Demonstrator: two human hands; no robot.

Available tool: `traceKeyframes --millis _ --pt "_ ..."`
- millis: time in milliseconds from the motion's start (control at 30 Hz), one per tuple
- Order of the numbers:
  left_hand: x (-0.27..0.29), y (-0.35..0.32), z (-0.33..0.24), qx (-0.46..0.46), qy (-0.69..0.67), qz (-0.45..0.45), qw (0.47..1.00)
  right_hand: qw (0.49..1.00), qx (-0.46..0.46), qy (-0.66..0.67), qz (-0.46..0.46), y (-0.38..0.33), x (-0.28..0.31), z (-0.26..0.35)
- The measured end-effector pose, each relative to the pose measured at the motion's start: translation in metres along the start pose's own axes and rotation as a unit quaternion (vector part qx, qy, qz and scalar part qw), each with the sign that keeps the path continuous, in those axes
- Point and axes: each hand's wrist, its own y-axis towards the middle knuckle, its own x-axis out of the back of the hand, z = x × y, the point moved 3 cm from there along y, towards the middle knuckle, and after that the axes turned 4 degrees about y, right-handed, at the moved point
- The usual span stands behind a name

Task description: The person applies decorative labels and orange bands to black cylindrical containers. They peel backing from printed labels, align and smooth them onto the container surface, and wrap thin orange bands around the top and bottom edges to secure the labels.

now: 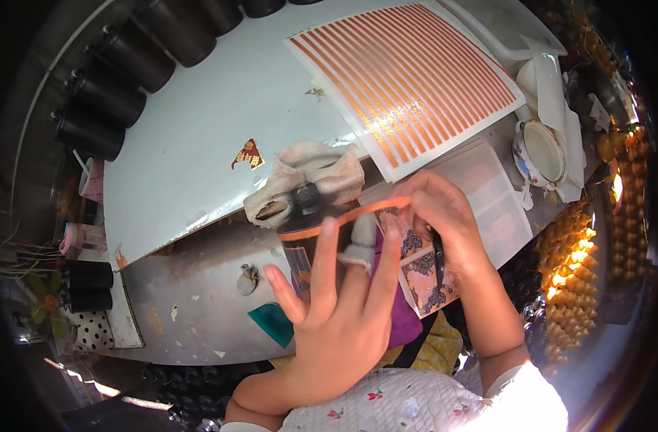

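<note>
The left hand is closest. Its fingers are spread and wrapped around a dark bottle lying on its side. One finger wears a white cloth cover. The right hand pinches a thin orange strip that curves around the bottle's top edge. The bottle is in the middle, just above the person's lap, over the grey metal table. A rolled beige rag touches the bottle's far end. Farther back lies a white sheet with many orange strips. A small bowl sits to the right. A row of black bottles lines the far left edge.
</note>
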Motion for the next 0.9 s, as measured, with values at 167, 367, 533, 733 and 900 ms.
traceKeyframes --millis 167,367,533,733,900 --pt "-0.022 -0.059 0.005 -0.098 0.067 0.007 0.993 0.997 0.070 0.018 0.011 0.006 -0.005 -0.022" --pt "-0.054 -0.098 0.038 -0.017 -0.114 -0.046 0.992 0.996 0.083 0.013 0.044 0.000 -0.030 -0.009" --pt "-0.093 -0.102 0.049 -0.001 -0.303 -0.018 0.953 0.992 0.102 -0.062 0.048 0.001 -0.050 0.002" --pt "-0.070 -0.082 0.045 0.123 -0.491 0.006 0.862 0.962 0.210 -0.151 0.085 -0.001 -0.072 0.017" --pt "-0.058 -0.045 0.045 0.184 -0.573 -0.047 0.797 0.972 0.180 -0.133 0.072 -0.004 -0.075 0.023"
